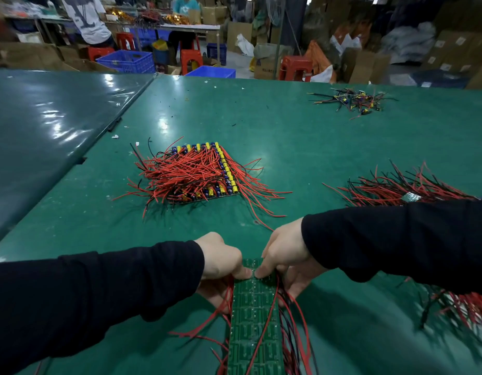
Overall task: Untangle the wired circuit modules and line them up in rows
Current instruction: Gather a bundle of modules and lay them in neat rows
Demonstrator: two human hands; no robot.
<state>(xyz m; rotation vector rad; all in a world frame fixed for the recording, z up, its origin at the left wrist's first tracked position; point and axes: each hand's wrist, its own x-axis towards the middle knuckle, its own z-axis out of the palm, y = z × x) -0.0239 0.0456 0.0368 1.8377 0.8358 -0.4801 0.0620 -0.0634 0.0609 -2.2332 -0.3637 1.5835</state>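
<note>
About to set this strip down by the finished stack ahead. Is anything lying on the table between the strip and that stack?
Nothing large. Both hands, left and right, hold the strip at its far end. The table up to the stack is bare except for the stack's own red wires trailing toward the right hand.

Green module panel (254, 320) near centre, solder side up, long strip running toward camera, red and black leads spilling off both edges. Finished stack (202, 171) mid-table, yellow-blue parts in rows. Tangled bunch (404, 188) far right, another blurry heap (461, 307) near right.
</note>
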